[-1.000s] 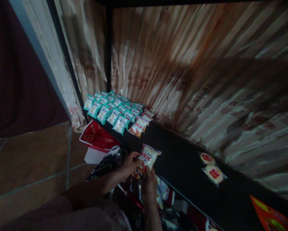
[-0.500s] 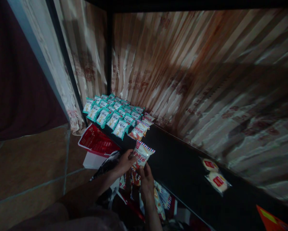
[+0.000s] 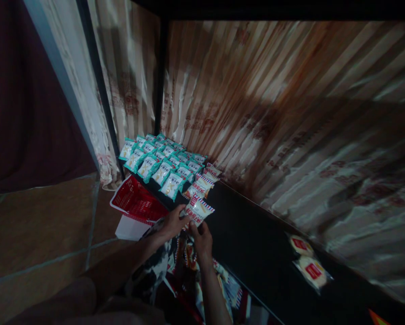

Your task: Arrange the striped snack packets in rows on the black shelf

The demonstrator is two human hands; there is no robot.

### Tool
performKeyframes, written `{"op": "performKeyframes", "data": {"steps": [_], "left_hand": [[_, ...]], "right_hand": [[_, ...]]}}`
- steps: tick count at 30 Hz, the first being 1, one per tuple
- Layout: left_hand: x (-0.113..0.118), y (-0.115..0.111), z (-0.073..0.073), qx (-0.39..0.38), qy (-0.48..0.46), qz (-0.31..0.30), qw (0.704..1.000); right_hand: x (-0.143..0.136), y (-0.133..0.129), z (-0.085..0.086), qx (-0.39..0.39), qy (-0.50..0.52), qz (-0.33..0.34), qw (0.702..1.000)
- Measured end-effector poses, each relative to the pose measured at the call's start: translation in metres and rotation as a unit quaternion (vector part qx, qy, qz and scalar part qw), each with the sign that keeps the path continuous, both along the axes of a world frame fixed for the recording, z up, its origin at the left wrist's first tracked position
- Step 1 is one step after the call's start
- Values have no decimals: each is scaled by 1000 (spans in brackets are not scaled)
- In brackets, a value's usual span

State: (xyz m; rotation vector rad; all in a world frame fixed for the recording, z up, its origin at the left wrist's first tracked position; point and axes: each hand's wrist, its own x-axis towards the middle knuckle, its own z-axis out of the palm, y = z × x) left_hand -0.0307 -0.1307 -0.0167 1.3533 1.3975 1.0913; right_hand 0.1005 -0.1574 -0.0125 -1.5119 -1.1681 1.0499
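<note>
Between my two hands is a white and red snack bag (image 3: 198, 209) with a striped top edge, held tilted over the front of the black shelf (image 3: 250, 243). My left hand (image 3: 175, 222) grips its left side, and my right hand (image 3: 201, 238) pinches its lower edge. Just behind it, similar striped snack bags (image 3: 201, 186) stand in a short row on the shelf. To their left are several rows of teal and white snack bags (image 3: 162, 171). Below my hands, more striped bags (image 3: 231, 286) lie in a container, partly hidden by my right forearm.
A red plastic basket (image 3: 138, 198) stands on the tiled floor (image 3: 47, 234) at the left, with a white box (image 3: 131, 227) beside it. Two clear-wrapped round pastries (image 3: 311, 270) lie farther right on the shelf. A pleated curtain (image 3: 273, 113) hangs behind, and a dark post (image 3: 162, 76) rises at the back corner.
Both hands have moved the held snack bag slightly up and toward the standing striped bags. The camera view has shifted a little.
</note>
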Motion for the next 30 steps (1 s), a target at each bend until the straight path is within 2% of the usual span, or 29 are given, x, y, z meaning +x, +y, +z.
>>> {"op": "performKeyframes", "data": {"steps": [7,13,19,23,30], "left_hand": [[-3,6,-2,14,35,14,999],[-3,2,-4,44,88,38,994],[1,-6,-8,111,171,61,977],[2,-9,-12,158,201,54,965],[1,-4,-3,164,232,53,957]], "right_hand": [[-5,16,-12,-7,14,-13,1000],[-7,19,-11,-29,31,-24,999],[-9,25,-12,-20,6,-37,999],[-10,31,-16,-8,-4,-42,999],[-14,42,-10,4,-12,-55,998]]}}
